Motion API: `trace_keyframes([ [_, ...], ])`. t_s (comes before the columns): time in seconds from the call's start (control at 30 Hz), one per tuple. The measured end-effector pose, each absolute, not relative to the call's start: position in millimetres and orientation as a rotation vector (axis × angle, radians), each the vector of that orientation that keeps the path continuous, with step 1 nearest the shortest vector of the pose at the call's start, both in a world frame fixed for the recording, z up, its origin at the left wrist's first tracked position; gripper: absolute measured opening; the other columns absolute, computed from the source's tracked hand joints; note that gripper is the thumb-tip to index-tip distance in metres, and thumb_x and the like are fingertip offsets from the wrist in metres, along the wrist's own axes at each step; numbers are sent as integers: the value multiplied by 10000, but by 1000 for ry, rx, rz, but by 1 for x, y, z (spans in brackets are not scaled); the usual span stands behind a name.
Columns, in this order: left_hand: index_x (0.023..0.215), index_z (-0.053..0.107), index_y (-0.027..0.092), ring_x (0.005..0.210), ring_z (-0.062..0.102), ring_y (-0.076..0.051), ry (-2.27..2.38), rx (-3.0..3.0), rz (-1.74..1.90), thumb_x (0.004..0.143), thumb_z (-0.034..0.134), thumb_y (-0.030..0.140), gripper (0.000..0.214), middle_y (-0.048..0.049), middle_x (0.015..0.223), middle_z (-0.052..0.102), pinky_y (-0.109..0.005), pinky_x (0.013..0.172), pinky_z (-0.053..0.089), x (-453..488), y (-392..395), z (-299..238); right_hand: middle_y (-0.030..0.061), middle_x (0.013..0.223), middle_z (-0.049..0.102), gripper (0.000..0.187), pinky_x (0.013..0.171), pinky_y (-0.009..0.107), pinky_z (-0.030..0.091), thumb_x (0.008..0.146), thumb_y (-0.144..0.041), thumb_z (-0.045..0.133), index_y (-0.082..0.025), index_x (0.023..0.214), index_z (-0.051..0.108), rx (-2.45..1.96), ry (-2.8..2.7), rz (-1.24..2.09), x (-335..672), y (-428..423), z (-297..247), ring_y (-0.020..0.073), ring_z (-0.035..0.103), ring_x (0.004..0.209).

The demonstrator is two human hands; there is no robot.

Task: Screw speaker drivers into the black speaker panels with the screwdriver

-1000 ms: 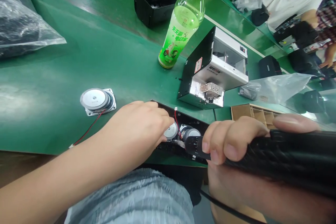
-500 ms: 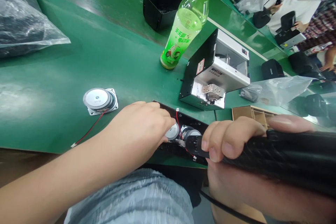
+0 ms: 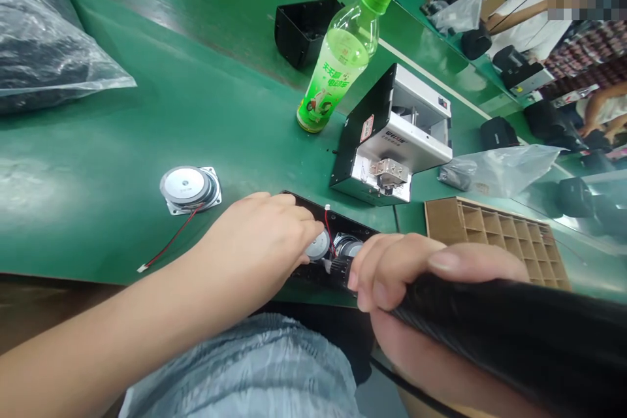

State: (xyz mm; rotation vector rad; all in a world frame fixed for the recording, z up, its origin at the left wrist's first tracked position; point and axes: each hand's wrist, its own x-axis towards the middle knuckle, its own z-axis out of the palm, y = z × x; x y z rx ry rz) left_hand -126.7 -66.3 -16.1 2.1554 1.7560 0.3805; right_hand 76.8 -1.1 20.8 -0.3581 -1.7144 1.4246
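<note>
My left hand (image 3: 269, 228) is closed over one end of a black panel (image 3: 360, 228) at the table's front edge. Its fingers grip a round silver speaker (image 3: 319, 246) that sits in the panel. Beside it is a second speaker (image 3: 349, 246), partly behind my right hand (image 3: 392, 268). That hand is wrapped round a black electric screwdriver (image 3: 470, 313), held nearly level, its ribbed nose pointing left between the two speakers. The bit's tip is too small to make out. A loose speaker (image 3: 186, 186) with a red wire and white plug lies on the table to the left.
Behind the panel stand a silver-and-black WEIXIN machine (image 3: 392, 134), a green drink bottle (image 3: 337, 59) and a black housing (image 3: 304, 32). A divided cardboard box (image 3: 494, 225) and a plastic bag (image 3: 504, 170) are right. A filled bag (image 3: 44, 32) lies left. Co-workers sit beyond.
My right hand and the screwdriver have come slightly left and lower, and more of the divided box shows. My left hand keeps its grip on the speaker. The view has shifted a little.
</note>
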Motion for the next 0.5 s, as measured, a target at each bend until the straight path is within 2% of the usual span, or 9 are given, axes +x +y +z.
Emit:
trace_keyframes([
  [0.13, 1133, 798, 266, 1047, 763, -296, 1761, 2136, 347, 992, 805, 280, 142, -12, 1164, 846, -474, 830, 537, -126, -66, -16, -11, 794, 732, 444, 626, 398, 638, 979, -73, 590, -324, 1321, 721, -296, -1773, 1406, 80, 0, 15, 182, 727, 655],
  [0.3, 1209, 801, 261, 1072, 765, -309, 1770, 2157, 347, 975, 832, 276, 237, -22, 1195, 851, -491, 859, 555, -125, -69, -18, -7, 762, 740, 322, 632, 391, 622, 1019, -155, 605, -321, 1243, 764, -366, -1632, 1385, 68, -13, 6, 188, 716, 645],
  [0.4, 1240, 799, 265, 1094, 768, -308, 1784, 2152, 391, 942, 863, 234, 306, -23, 1211, 852, -489, 876, 568, -127, -71, -19, 0, 755, 738, 226, 596, 397, 605, 1086, -382, 607, -302, 1211, 777, -400, -1554, 1354, 60, -21, 7, 197, 697, 610],
  [0.5, 1216, 807, 270, 1065, 773, -305, 1771, 2128, 392, 914, 872, 188, 320, -19, 1180, 859, -480, 873, 579, -130, -71, -20, -6, 698, 690, 514, 511, 383, 542, 1059, -701, 549, -255, 1212, 754, -448, -1415, 1306, 63, -16, 22, 191, 620, 513],
])
